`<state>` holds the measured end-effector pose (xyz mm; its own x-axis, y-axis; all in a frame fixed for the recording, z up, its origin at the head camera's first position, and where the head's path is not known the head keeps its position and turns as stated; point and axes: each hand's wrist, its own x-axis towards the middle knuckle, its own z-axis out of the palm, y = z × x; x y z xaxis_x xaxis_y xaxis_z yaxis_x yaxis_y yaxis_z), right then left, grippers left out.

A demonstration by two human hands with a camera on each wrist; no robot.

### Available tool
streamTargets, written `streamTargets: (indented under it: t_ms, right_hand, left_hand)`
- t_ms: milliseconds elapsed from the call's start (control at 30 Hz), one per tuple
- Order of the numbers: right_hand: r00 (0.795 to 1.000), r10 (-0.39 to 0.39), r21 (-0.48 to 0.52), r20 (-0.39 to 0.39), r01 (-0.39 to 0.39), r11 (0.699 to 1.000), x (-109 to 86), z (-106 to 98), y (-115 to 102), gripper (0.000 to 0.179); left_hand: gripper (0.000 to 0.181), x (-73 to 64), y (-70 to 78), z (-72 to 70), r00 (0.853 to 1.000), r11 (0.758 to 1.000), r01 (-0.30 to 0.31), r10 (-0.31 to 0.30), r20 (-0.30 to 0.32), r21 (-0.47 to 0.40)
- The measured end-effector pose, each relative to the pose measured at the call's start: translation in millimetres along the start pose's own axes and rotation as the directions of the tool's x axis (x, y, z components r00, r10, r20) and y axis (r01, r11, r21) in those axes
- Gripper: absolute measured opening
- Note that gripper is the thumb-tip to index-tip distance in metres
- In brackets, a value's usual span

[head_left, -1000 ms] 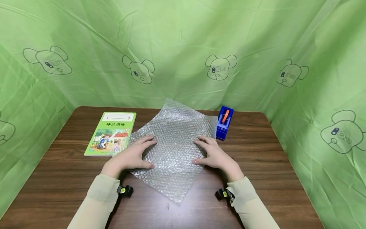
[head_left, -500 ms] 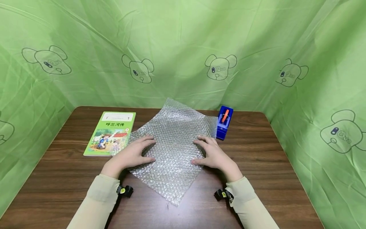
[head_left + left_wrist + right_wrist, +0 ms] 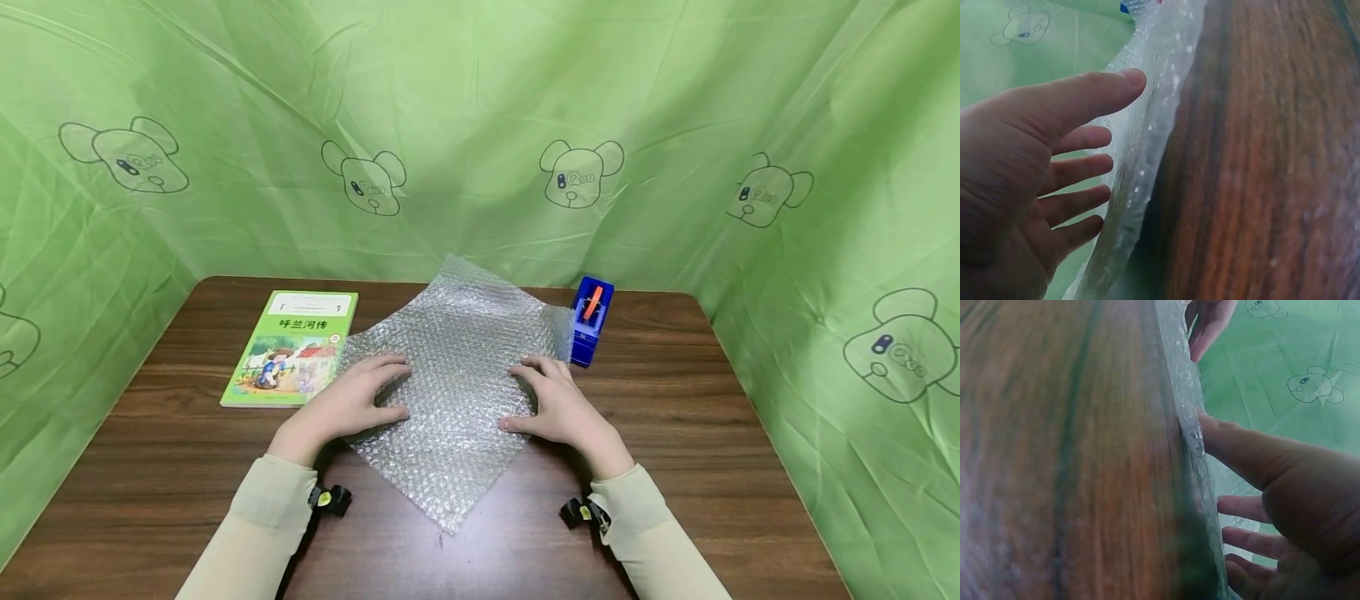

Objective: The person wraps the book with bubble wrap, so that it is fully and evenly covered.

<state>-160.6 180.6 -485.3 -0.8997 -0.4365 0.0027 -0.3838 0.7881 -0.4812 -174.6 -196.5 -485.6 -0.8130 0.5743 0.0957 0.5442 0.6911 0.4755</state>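
A sheet of clear bubble wrap (image 3: 457,333) lies cornerwise on the wooden table, one corner pointing toward the person. My left hand (image 3: 341,408) is on its left part, with fingers spread and loosely bent. Opposite it, my right hand (image 3: 564,408) touches the right part in a similar pose. Neither hand grips the sheet. In the left wrist view the left thumb and fingers (image 3: 1082,169) are apart, beside the sheet's raised edge. The right wrist view has the right thumb (image 3: 1229,428) against the bubble wrap (image 3: 1188,387).
A green picture-covered book (image 3: 288,350) lies at the left, its right side partly under the bubble wrap. Just behind the sheet's right corner stands a blue tape dispenser (image 3: 588,337) with an orange reel. Green curtains (image 3: 480,108) enclose the brown table (image 3: 675,467) at the back and sides.
The bubble wrap has turned slightly: its near corner has shifted left and its far corner right. The left thumb has risen a little in the head view; both hands otherwise stay nearly in place.
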Motion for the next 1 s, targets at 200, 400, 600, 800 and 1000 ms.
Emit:
streamTargets:
  t_ms: [200,400,600,800,1000]
  right_hand:
    - [1.000,0.001,0.011,-0.008,-0.001,1.000,-0.4,-0.3,-0.1,0.091]
    - [1.000,-0.014,0.022,0.000,0.014,1.000,-0.4,-0.9,2.6,0.092]
    - [1.000,-0.019,0.040,0.010,0.019,0.999,-0.3,-2.0,5.9,0.093]
    - [0.998,-0.066,0.043,0.009,0.065,0.997,-1.2,-5.1,9.6,0.091]
    - [0.996,-0.082,0.000,-0.016,0.082,0.997,-1.5,-7.8,11.8,0.093]
  left_hand:
    - [0.075,0.2,-2.0,2.2,1.000,1.000,0.023,-0.023,0.020,0.007]
    - [0.077,-0.1,-4.7,4.5,0.999,1.000,0.028,-0.028,0.021,0.010]
    - [0.079,0.8,-4.8,4.2,0.998,0.999,0.052,-0.052,0.032,0.004]
    - [0.080,0.5,-4.3,2.1,0.997,0.998,0.069,-0.068,0.044,-0.006]
    - [0.081,0.7,-5.7,2.4,0.997,0.998,0.062,-0.061,0.049,-0.012]
